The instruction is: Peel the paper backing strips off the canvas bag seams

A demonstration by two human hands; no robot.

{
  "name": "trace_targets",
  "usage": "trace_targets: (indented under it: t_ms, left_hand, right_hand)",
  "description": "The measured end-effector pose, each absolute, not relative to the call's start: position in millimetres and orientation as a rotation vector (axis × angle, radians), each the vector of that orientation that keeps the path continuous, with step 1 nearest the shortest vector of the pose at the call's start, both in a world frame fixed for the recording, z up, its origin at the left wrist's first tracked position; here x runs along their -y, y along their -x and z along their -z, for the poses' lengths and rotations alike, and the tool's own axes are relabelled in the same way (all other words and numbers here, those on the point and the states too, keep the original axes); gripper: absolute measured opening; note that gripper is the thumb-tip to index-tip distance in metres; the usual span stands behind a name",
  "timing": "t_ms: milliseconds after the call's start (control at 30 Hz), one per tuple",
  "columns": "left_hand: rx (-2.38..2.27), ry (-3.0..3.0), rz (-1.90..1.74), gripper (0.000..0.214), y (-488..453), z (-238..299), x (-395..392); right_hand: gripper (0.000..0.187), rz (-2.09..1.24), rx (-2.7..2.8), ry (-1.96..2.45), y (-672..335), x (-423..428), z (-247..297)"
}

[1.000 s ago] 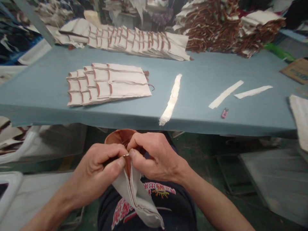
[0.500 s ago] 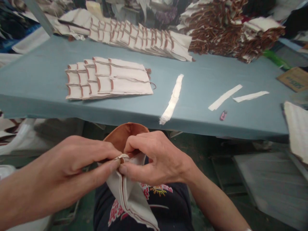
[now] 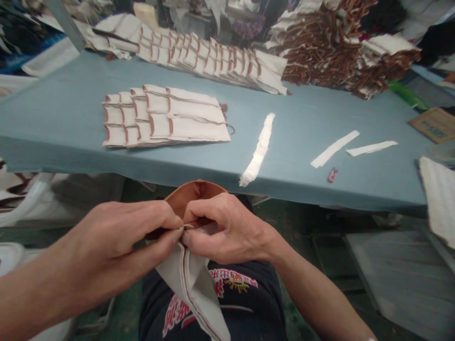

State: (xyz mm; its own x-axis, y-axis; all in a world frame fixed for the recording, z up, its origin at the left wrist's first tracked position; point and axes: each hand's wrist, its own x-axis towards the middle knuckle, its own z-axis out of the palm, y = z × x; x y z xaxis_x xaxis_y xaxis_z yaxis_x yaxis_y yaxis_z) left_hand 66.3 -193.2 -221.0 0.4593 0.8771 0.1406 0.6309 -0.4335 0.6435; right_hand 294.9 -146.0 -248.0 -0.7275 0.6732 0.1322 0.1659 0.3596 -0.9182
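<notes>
Over my lap I hold a sewn fabric piece [image 3: 195,279], off-white with a brown-edged seam down its length and brown cloth [image 3: 194,194] at its far end. My left hand [image 3: 142,232] pinches the seam's end between thumb and fingers. Right against it, my right hand [image 3: 223,227] pinches the same spot, its fingers curled over the cloth. The two thumbs almost meet, and what lies exactly between the fingertips is partly hidden. The lower part of the piece hangs down across a dark printed shirt [image 3: 249,303].
On the blue-covered table [image 3: 170,163] lie a stack of similar pieces [image 3: 195,111], a strip of white labels [image 3: 259,149], two loose white strips [image 3: 336,149] and a small pink clip-like item [image 3: 332,175]. Behind are a long row [image 3: 213,59] and a large brown-and-white heap [image 3: 330,52].
Both hands stay pinched at the seam's end; the fingertips have shifted slightly and the folded end shows less between them. The whole view has moved a little.
</notes>
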Motion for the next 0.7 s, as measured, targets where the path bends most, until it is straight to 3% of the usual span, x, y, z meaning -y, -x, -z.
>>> trace_targets:
  t_ms: [267, 400, 700]
  left_hand:
    - [-1.149, -2.293, -0.811, 0.014, -66.1, 237.6, 190.3]
    - [-1.148, -2.337, -0.8, 0.021, -63.2, 233.8, 181.2]
    - [-1.33, -2.109, -0.944, 0.012, -83.1, 219.2, 178.0]
  right_hand:
    - [0.021, -1.68, 1.934, 0.6, -295.3, 137.7, 264.4]
    - [0.024, -1.722, 1.907, 0.63, -294.5, 129.4, 262.0]
    - [0.025, -1.561, 2.015, 0.587, -301.5, 123.9, 246.2]
